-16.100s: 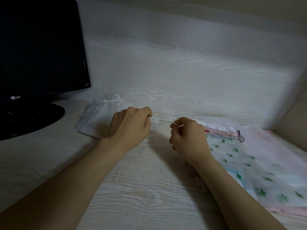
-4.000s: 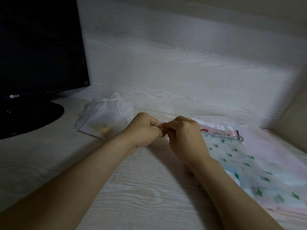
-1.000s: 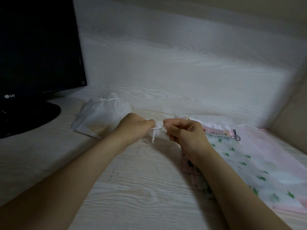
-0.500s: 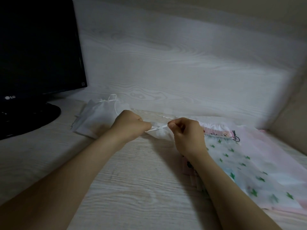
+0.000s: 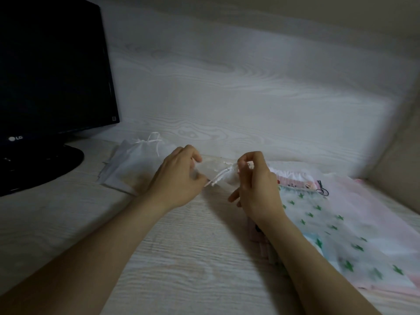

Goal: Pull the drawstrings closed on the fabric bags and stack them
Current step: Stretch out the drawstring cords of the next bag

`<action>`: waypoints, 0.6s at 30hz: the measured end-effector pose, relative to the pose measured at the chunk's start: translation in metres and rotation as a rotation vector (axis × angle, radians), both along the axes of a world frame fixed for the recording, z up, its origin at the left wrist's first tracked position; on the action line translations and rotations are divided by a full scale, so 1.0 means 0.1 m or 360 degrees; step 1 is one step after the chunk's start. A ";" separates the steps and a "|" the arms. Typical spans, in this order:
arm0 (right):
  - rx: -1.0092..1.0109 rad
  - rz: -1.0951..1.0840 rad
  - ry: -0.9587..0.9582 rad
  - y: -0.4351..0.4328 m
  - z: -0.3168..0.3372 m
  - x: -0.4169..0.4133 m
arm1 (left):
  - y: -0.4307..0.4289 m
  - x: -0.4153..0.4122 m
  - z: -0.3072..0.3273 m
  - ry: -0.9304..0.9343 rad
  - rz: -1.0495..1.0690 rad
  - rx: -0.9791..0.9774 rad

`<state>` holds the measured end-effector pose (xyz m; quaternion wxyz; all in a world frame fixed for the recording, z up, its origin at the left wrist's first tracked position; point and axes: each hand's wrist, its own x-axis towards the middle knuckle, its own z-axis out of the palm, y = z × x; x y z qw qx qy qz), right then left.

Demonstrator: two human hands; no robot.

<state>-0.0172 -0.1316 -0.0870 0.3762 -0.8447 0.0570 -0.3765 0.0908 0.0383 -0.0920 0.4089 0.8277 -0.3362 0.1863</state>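
A small sheer white drawstring bag (image 5: 217, 172) hangs just above the desk between my hands. My left hand (image 5: 178, 178) grips its body and the loose ends of its white cord (image 5: 217, 178). My right hand (image 5: 255, 181) pinches the gathered neck with thumb and forefinger, the other fingers spread. Behind my left hand lies a pile of white bags (image 5: 134, 161) with their cords drawn. To the right lie flat bags: one with green cactus prints (image 5: 336, 223) over pink ones (image 5: 368, 201).
A black monitor (image 5: 52, 71) on a round base (image 5: 43, 165) stands at the left. A white wood-grain wall panel (image 5: 227, 98) runs close behind the bags. The pale wooden desk (image 5: 181, 258) stretches toward me between my forearms.
My hands have drawn apart a little since half a second ago. The right hand's lower fingers have opened out, and the cord ends now hang by my left hand.
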 end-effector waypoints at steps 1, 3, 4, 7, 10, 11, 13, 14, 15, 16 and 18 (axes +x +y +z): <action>-0.0138 -0.0033 -0.0083 0.00 0.00 0.00 | 0.00 0.02 -0.03 0.0024 -0.0053 0.0078; -0.0314 -0.0087 -0.0298 0.02 0.03 -0.01 | -0.02 0.06 -0.07 0.0054 -0.0118 0.0192; -0.0337 -0.0101 -0.0409 0.03 0.05 -0.02 | -0.03 0.05 -0.07 0.0036 -0.0136 0.0193; -0.0259 -0.0108 -0.0614 0.10 0.12 -0.08 | -0.07 0.05 -0.04 0.0049 -0.0246 0.0016; -0.0106 -0.0113 -0.0627 0.12 0.13 -0.11 | -0.06 0.02 0.04 0.0220 -0.0379 -0.0253; -0.0083 -0.0140 -0.0595 0.12 0.12 -0.10 | -0.07 0.01 0.06 0.0250 -0.0399 -0.0336; -0.0055 -0.0161 -0.0480 0.09 0.10 -0.09 | -0.08 -0.02 0.11 0.0337 -0.0420 -0.0530; -0.0038 -0.0140 -0.0416 0.09 0.08 -0.08 | -0.09 -0.05 0.15 0.0432 -0.0416 -0.0660; -0.0029 -0.0100 -0.0367 0.09 0.06 -0.07 | -0.10 -0.06 0.18 0.0553 -0.0391 -0.0789; -0.0046 -0.0058 -0.0342 0.10 0.04 -0.05 | -0.10 -0.07 0.22 0.0650 -0.0332 -0.0884; -0.0129 0.0032 -0.0336 0.14 0.01 -0.03 | -0.07 -0.07 0.28 0.0649 -0.0116 -0.0946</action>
